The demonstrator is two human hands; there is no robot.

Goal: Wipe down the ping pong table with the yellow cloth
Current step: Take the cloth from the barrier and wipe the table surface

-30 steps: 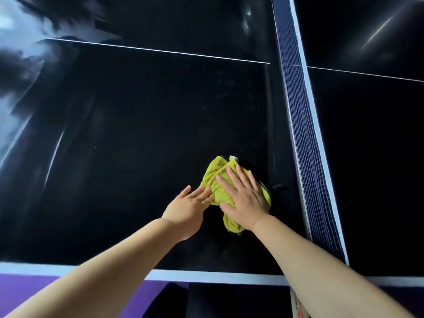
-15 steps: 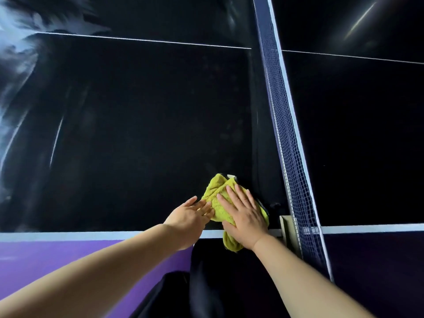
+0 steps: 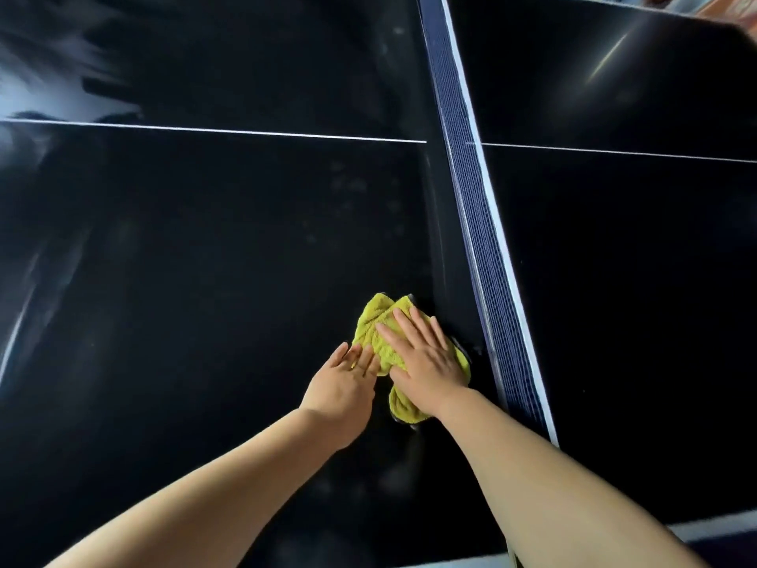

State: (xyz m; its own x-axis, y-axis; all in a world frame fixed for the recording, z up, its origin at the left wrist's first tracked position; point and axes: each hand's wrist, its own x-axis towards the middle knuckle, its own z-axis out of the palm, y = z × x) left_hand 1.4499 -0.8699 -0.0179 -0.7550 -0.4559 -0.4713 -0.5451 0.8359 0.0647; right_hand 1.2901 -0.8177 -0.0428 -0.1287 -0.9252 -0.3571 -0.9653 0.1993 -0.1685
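Dark worktop (image 3: 205, 280) by the net (image 3: 483, 239) is being wiped: yellow cloth (image 3: 379, 321) is travelling back from the near edge under the spread right grip (image 3: 426, 358), left grip (image 3: 344, 387) lying flat alongside.

The cloth (image 3: 373, 332) is yellow-green terry, crumpled into a loose wad with folds fanning out at its far end. It lies flat on the surface (image 3: 205, 260), just beside the net (image 3: 483, 239) on its left side. The right hand (image 3: 426, 358) covers its middle with straight fingers. The left hand (image 3: 344, 387) touches its left edge, and a lobe of cloth pokes out at the near end by the right wrist. The surface is glossy black, with a thin white line (image 3: 245, 131) crossing it and a white border strip at the near right edge. Faint pale patches beyond the cloth may be dust or glare.
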